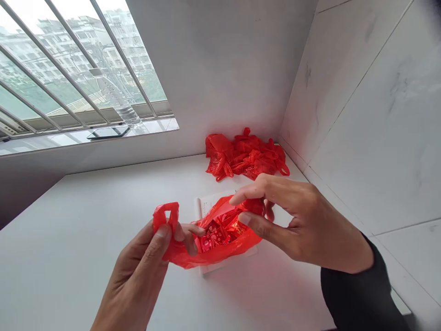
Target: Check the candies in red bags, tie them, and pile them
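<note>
A thin red plastic bag (220, 255) is stretched between my two hands, its mouth facing up. Inside lie several small red wrapped packets (215, 236), some with white and gold print. My left hand (151, 257) pinches the bag's left handle between thumb and fingers, the handle loop standing above the thumb. On the other side, my right hand (292, 216) has its thumb and fingers around the bag's right end, with bunched red plastic between them. Under the bag shows part of a white notebook (206, 204) with marks on its page.
A heap of crumpled red plastic bags (248, 154) lies at the back of the white table (86, 239), against the wall. On the window sill stand a clear water bottle (119, 101) and a flat dark phone-like object (108, 133). A marbled tile wall (379, 115) borders the right.
</note>
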`<act>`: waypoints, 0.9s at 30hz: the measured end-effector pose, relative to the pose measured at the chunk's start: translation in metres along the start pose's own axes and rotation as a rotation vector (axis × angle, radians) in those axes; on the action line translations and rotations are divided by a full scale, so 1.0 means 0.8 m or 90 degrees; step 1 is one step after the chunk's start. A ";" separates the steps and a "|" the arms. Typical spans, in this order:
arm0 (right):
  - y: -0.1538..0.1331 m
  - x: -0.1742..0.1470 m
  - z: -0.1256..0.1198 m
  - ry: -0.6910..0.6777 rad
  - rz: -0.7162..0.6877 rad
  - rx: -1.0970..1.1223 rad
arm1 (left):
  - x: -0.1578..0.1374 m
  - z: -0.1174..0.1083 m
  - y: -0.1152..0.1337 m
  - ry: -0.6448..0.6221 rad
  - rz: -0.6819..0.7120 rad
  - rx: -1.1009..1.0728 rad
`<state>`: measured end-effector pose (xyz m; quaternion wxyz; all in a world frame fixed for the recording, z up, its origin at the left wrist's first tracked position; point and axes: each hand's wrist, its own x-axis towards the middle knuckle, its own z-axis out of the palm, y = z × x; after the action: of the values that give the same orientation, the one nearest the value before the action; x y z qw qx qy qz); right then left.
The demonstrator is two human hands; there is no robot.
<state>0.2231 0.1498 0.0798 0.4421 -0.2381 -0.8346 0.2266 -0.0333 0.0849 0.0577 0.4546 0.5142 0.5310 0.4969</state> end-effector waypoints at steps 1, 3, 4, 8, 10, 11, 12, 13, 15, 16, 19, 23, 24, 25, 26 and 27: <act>-0.001 -0.001 -0.001 -0.006 -0.002 0.004 | 0.000 0.002 -0.001 0.001 -0.002 -0.006; -0.004 -0.003 -0.003 -0.024 -0.003 0.023 | 0.000 0.006 -0.004 -0.012 -0.009 0.004; -0.005 -0.004 -0.004 -0.037 -0.004 0.035 | 0.000 0.007 -0.006 -0.020 -0.009 0.013; -0.009 -0.008 -0.008 -0.090 0.002 0.084 | 0.003 0.010 -0.011 -0.042 0.004 0.080; -0.011 -0.008 -0.007 -0.101 0.006 0.101 | 0.002 0.016 -0.009 -0.038 0.030 0.138; -0.012 -0.007 -0.004 -0.102 0.003 0.106 | 0.001 0.021 -0.007 -0.036 0.048 0.171; -0.012 -0.006 0.000 -0.102 -0.002 0.110 | -0.001 0.026 -0.004 -0.038 0.068 0.209; -0.013 -0.004 0.007 -0.101 -0.009 0.113 | -0.003 0.033 -0.002 -0.046 0.092 0.253; -0.015 -0.001 0.023 -0.111 -0.024 0.114 | -0.007 0.046 0.002 -0.075 0.137 0.344; -0.016 0.000 0.031 -0.115 -0.032 0.110 | -0.007 0.051 0.003 -0.100 0.154 0.374; -0.016 0.004 0.049 -0.096 -0.056 0.095 | -0.001 0.056 0.002 -0.164 0.172 0.330; -0.005 0.007 0.047 -0.028 -0.029 0.041 | 0.013 0.048 -0.001 -0.149 0.080 0.184; 0.000 0.008 0.044 -0.033 -0.008 0.032 | 0.016 0.045 0.000 -0.155 0.047 0.170; 0.004 0.009 0.042 -0.049 0.016 0.033 | 0.018 0.043 0.000 -0.169 0.018 0.165; 0.009 0.010 0.041 -0.069 0.036 0.042 | 0.019 0.042 0.001 -0.186 0.000 0.165; 0.013 0.011 0.041 -0.086 0.051 0.055 | 0.020 0.040 0.001 -0.198 -0.011 0.168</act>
<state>0.1927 0.1574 0.0626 0.3855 -0.2365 -0.8416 0.2952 -0.0021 0.1025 0.0561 0.4643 0.6350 0.5195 0.3337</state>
